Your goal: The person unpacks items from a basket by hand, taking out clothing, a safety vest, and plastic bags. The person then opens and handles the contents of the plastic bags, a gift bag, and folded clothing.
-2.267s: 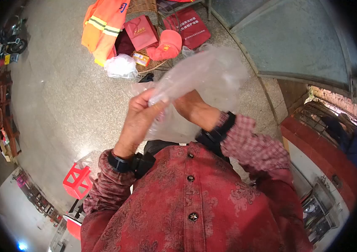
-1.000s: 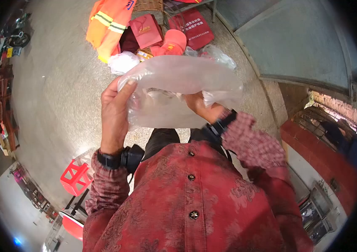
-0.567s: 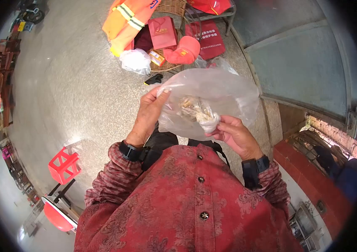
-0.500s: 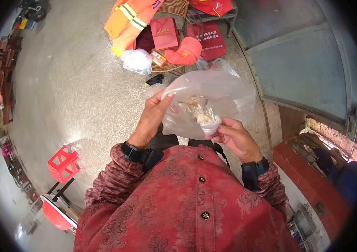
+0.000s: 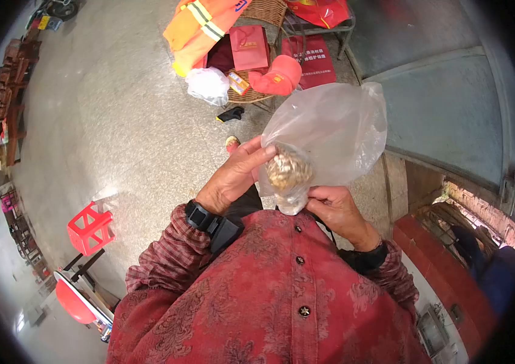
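A large clear plastic bag (image 5: 342, 130) spreads out in front of my chest, its wide end up and to the right. At its lower left is a smaller bundle (image 5: 289, 168) of pale brown, lumpy pieces in clear plastic; what they are I cannot tell. My left hand (image 5: 236, 173) pinches the plastic at the bundle's upper left, thumb on top. With thumb and fingers closed, my right hand (image 5: 341, 212) grips the plastic at the bundle's lower right, beside a whitish gathered end (image 5: 292, 201).
Ahead, a wicker chair (image 5: 248, 91) bears an orange vest (image 5: 200, 30), a red paper bag (image 5: 249, 48), a red cap (image 5: 279, 76) and a white plastic bag (image 5: 208, 85). A black glove-like item (image 5: 231, 114) lies on the floor. Left is a red stool (image 5: 90, 229); right, a grey panel (image 5: 433, 109).
The bundle came into view in my right hand and now hangs nearer my chest. My left hand has moved right onto its upper side. The large bag has shifted up and right.
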`<state>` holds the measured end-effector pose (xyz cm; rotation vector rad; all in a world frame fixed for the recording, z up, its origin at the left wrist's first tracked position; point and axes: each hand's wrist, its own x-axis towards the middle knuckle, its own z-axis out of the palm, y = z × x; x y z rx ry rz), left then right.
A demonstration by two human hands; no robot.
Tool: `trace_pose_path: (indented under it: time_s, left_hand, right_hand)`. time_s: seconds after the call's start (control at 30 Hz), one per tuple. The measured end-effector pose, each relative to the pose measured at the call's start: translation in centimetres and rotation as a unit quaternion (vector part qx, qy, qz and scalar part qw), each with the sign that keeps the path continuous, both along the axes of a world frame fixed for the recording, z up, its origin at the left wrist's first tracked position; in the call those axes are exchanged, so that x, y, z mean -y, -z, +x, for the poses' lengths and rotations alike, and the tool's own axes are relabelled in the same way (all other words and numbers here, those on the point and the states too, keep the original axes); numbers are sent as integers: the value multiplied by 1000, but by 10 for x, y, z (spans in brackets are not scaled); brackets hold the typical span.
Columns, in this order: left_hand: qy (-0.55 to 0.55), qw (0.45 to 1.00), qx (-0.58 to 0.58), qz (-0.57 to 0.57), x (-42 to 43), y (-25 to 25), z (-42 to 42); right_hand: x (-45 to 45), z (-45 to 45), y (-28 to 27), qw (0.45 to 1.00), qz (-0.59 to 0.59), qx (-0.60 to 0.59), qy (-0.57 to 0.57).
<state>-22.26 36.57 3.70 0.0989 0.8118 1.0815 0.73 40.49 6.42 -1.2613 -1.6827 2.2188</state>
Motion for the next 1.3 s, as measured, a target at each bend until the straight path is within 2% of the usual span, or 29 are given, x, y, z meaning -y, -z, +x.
trace_pose_path:
  time_s: [0.03,0.13,0.23,0.37,0.43,0.67,0.73,0.77,0.83,1.03,1.07,1.13,1.17,1.23,1.3]
  left_hand:
    - [9,1000,-9,19,0,-2,0]
    - [7,999,-21,30,2,-2,0]
    - [3,999,-24,38,1,-8,0]
    - [12,999,-29,31,-1,-15,0]
    - [16,997,-50,52,-2,-20,2]
    - [17,994,-79,75,-4,-26,8]
    - [9,992,-96,85,-3,-25,8]
    - [8,992,-96,86,-2,-26,9]
    - [-11,992,-92,89,-2,-29,10]
    - [-22,991,-100,84,-5,-30,11]
    - [-22,991,-99,85,-6,-30,11]
    - [-20,985,-135,103,-7,-29,11]
    - [-19,985,-135,104,-7,-29,11]
    - [2,985,-131,116,-5,-28,12]
    - [5,984,-141,112,-5,-28,12]
  right_hand:
    - [1,-3,-1,997,72,5,-24]
    - [8,-5,4,993,116,-9,19]
    - [12,-2,8,994,86,-15,59]
    - [9,1,7,998,41,20,46]
    - [9,0,4,997,-18,2,81]
    - [4,1,3,998,31,31,48]
    - [8,2,14,993,-25,0,118]
    - [8,3,17,993,-24,1,118]
    - [8,5,20,972,-118,1,201]
    - [2,0,1,927,-244,-95,268]
    - [4,0,0,927,-243,-95,268]
    - [9,-2,-1,971,-117,-60,201]
    - [11,-6,-1,971,-116,-60,202]
    - [15,-12,0,979,-23,-122,164]
    - [9,-15,-4,982,-10,-106,153]
